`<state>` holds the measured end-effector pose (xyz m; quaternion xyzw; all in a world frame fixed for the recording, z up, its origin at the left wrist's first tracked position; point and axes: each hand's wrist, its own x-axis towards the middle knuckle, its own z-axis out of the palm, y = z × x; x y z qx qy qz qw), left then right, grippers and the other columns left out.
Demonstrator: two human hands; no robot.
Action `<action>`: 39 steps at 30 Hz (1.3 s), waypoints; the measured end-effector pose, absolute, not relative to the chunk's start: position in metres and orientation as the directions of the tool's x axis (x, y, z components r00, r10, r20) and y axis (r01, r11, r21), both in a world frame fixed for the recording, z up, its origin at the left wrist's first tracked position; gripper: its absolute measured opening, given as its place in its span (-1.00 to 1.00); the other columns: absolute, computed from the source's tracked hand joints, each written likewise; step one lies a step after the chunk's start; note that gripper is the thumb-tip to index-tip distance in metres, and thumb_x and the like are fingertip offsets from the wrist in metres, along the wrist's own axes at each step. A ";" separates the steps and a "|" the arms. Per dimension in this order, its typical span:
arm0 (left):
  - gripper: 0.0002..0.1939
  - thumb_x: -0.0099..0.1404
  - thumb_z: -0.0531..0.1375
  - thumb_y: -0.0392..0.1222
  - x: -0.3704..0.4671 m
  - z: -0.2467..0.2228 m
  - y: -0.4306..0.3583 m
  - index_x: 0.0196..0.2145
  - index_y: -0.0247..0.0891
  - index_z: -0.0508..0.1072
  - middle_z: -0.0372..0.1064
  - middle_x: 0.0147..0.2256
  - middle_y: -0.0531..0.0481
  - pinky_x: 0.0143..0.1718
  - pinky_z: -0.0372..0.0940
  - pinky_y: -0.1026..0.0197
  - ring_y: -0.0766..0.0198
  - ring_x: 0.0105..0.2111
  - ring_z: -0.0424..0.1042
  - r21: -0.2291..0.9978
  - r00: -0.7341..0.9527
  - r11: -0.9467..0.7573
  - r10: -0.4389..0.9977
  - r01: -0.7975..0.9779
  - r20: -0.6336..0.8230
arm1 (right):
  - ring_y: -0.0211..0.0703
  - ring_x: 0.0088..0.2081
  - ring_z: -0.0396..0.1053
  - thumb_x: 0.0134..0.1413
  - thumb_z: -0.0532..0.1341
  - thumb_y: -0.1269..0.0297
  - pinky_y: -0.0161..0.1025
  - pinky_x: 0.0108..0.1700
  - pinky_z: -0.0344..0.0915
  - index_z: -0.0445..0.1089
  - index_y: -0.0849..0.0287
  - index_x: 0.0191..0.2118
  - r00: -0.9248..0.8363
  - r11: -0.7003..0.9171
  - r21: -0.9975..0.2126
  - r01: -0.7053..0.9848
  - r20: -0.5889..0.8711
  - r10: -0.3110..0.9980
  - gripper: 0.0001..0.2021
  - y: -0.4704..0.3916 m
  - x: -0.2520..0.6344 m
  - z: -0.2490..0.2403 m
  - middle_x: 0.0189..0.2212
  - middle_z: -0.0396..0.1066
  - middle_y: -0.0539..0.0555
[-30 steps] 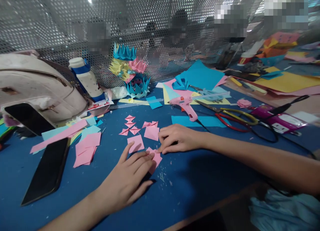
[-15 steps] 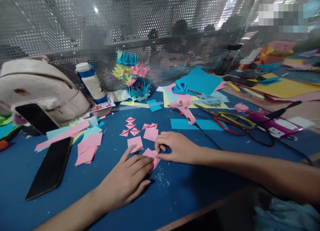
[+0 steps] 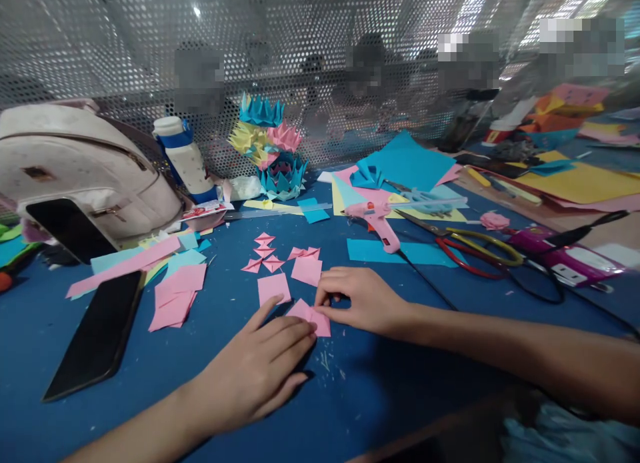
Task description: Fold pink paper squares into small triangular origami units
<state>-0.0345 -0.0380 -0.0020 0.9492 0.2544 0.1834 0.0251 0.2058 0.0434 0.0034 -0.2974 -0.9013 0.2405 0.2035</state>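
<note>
A small pink paper (image 3: pixel 323 325), partly folded, lies flat on the blue tabletop between my hands. My right hand (image 3: pixel 363 303) pinches its upper edge between thumb and index finger, the other fingers curled. With fingers stretched out, my left hand (image 3: pixel 267 356) lies flat, its fingertips resting on the paper's left side. Its index finger touches the lower edge of a pink square (image 3: pixel 273 289). Another pink square (image 3: pixel 307 271) sits just left of my right knuckles. Several small folded pink pieces (image 3: pixel 265 251) stand behind them. My left fingers cover part of the held paper.
A pink glue gun (image 3: pixel 377 223) and scissors (image 3: pixel 480 249) lie at the right, cords trailing nearby. Pink paper squares (image 3: pixel 175 296) and a phone (image 3: pixel 97 339) are at the left. Paper flowers (image 3: pixel 283 176), a bottle (image 3: pixel 185 159) and a bag (image 3: pixel 90 169) line the perforated panel (image 3: pixel 320 43).
The pink paper's lower right part now shows flat, with a square corner. My right fingers have shifted slightly along its edge; my left hand stays pressed on it. The view has moved slightly.
</note>
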 end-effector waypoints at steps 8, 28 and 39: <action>-0.60 0.53 0.00 -0.10 -0.034 0.000 -0.037 0.18 -0.36 0.32 0.40 0.11 -0.17 0.41 -0.27 -0.16 0.09 0.15 0.35 0.118 0.786 -0.840 0.538 0.530 0.303 | -0.24 -0.33 0.37 0.29 0.18 0.28 -0.29 -0.30 0.13 0.49 0.14 -0.31 -0.817 0.878 -0.333 0.345 0.354 0.455 -0.83 0.045 0.209 -0.002 -0.37 0.50 0.00; -0.47 0.49 0.06 0.08 -0.035 0.003 -0.033 0.25 -0.31 0.22 0.32 0.19 -0.21 0.40 -0.39 -0.25 0.03 0.24 0.25 0.156 0.788 -0.816 0.578 0.556 0.214 | -0.19 -0.30 0.24 0.35 0.15 0.28 -0.23 -0.28 0.11 0.56 0.14 -0.16 -0.977 0.952 -0.296 0.081 0.166 0.135 -0.78 0.078 0.228 0.022 -0.39 0.42 0.05; -0.78 0.49 -0.01 -0.32 -0.016 0.004 -0.017 0.02 -0.20 0.33 0.46 -0.14 0.01 0.26 0.00 -0.13 0.22 -0.13 0.41 0.459 0.604 -0.636 0.761 0.620 0.238 | -0.19 -0.23 0.35 0.36 0.14 0.27 -0.25 -0.25 0.16 0.53 0.16 -0.16 -0.963 0.954 -0.283 0.098 0.216 0.163 -0.80 0.073 0.226 0.016 -0.28 0.47 0.06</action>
